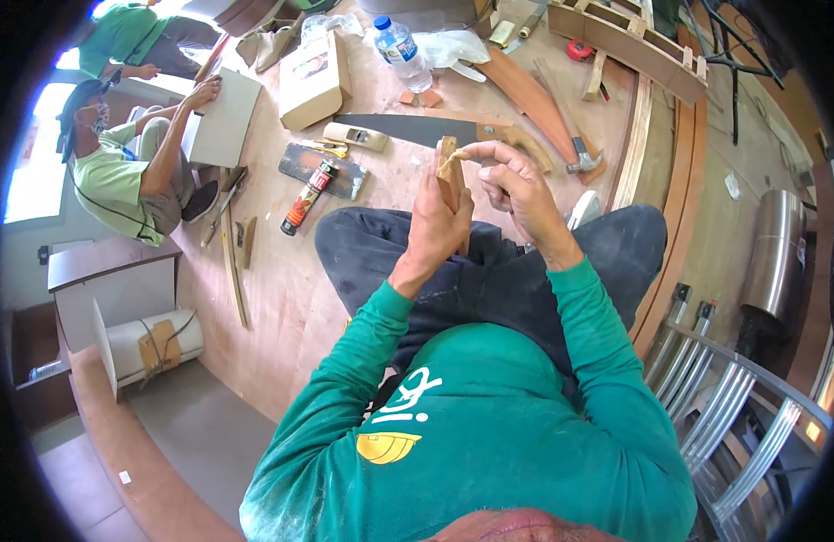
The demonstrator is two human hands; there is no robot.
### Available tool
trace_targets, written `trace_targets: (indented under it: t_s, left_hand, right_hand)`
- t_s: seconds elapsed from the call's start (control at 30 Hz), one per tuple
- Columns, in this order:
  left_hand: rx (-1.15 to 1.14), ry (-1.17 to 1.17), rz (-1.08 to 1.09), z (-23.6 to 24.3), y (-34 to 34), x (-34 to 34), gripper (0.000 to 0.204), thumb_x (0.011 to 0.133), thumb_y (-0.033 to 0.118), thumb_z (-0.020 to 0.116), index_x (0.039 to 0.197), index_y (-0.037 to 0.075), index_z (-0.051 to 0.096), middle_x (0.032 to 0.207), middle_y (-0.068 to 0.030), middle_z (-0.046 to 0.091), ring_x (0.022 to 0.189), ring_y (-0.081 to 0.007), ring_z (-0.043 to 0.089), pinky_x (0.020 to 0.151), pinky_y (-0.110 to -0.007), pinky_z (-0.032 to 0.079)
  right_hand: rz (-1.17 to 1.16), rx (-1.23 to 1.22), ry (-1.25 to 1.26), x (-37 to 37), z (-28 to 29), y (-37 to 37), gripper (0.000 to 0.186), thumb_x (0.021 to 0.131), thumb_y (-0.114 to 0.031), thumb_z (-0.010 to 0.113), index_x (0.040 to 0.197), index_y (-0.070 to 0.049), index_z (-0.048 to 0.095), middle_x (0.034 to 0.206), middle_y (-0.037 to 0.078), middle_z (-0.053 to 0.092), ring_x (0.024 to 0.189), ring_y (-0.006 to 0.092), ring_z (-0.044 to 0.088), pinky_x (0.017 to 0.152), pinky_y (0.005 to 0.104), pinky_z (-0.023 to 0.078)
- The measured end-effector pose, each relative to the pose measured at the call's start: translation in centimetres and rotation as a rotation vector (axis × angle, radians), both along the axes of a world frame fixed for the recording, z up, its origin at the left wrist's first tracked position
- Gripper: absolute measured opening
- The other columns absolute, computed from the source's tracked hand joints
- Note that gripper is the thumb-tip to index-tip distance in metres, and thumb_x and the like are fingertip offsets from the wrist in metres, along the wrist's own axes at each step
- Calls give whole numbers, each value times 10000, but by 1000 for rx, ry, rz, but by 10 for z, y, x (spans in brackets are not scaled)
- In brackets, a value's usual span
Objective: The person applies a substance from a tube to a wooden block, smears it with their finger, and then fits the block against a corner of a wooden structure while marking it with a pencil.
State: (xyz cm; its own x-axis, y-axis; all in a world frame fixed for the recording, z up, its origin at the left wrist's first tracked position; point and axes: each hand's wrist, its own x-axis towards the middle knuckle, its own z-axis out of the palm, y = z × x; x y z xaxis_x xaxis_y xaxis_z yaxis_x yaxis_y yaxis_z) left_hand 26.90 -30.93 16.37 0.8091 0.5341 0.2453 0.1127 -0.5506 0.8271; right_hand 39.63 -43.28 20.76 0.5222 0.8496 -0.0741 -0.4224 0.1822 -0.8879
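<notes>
Seated with bent knees, I hold a small brown wooden block [449,183] upright in front of me. My left hand [436,219] is closed around it. At its top a pale curl that looks like a wood shaving [450,163] sticks out. My right hand [521,191] reaches this curl with the outstretched index finger, while its other fingers bend loosely apart from the block. Beyond the block lies a handsaw [403,129] with a wooden handle. To the left are a pale wooden hand plane [355,136], a dark flat board [299,165] and a red-and-black can [309,198].
A water bottle [402,56] and a cardboard box [314,81] stand at the back. A claw hammer [581,155] lies on a brown board to the right. Two people work at far left, one holding a pale panel [223,122]. A metal ladder [751,425] lies at lower right.
</notes>
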Motion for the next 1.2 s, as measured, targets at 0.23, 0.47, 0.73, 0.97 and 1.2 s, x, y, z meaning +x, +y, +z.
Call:
trace_targets:
  t_s: [0.23,0.47,0.73,0.97,1.2]
  left_hand:
    - [31,-5,-51,-2,-1,2,706,941,17,648,1576,-80,354,1274,-320,579,1130,-489,646,948,-499,550]
    - [-56,51,-32,3,-3,2,727,923,6,651,1584,-66,355,1287,-319,573,1142,-494,635,957,-491,549]
    - [16,-37,-63,1,-5,4,684,922,3,651,1544,-95,385,1268,-319,577,1132,-506,632,951,-498,548]
    - [-55,9,-29,-2,-4,-1,607,919,-1,666,1472,-105,439,1228,-327,592,1122,-516,639,933,-508,547]
    - [49,-45,-6,-8,0,0,493,916,-1,677,1380,-46,517,1163,-234,646,1081,-373,675,910,-455,556]
  right_hand:
    - [-128,-151,-718,1,7,1,334,931,-111,602,1238,-41,713,697,18,505,627,92,473,577,297,401]
    - [-92,-136,-589,9,11,-9,385,941,-135,580,1292,-49,711,657,-4,480,602,77,448,564,272,377]
    - [125,72,182,5,-11,-5,491,985,-133,528,1455,-28,623,660,-106,355,570,30,319,523,218,251]
    - [91,64,123,-9,-16,-2,493,971,-124,543,1443,-26,645,658,-103,364,568,34,323,521,220,261]
    - [107,74,150,-15,-19,-5,477,958,-123,556,1408,-18,675,650,-99,375,559,35,314,513,229,250]
